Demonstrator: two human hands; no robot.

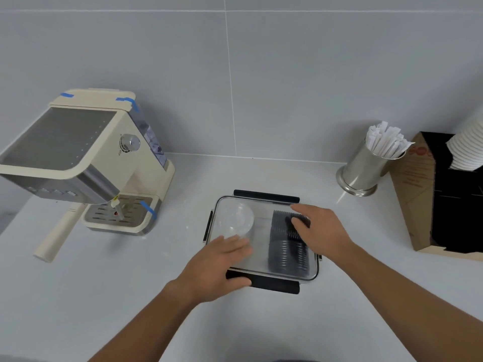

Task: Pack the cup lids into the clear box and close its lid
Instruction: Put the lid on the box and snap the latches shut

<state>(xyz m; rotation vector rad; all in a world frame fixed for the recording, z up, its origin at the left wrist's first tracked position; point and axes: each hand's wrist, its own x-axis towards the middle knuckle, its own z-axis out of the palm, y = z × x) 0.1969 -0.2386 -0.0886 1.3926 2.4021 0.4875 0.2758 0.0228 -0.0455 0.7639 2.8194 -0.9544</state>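
Observation:
A clear box (pixel 261 273) with black latches sits on the white counter in front of me. Its clear lid (pixel 261 226) lies on top of it. Through the lid I see a stack of black cup lids (pixel 286 254) on the right side and a clear dome lid (pixel 235 218) at the back left. My left hand (pixel 219 267) rests flat on the lid's near left corner, thumb by the front black latch (pixel 277 284). My right hand (pixel 324 231) lies flat on the lid's right side, fingers spread over the black lids.
A cream espresso machine (pixel 86 163) stands at the left with its handle sticking out toward me. A steel holder of wrapped straws (pixel 371 165) stands at the back right. Beside it a cardboard organiser (pixel 428 205) holds stacked white cups (pixel 467 145). A grey tiled wall rises behind the counter.

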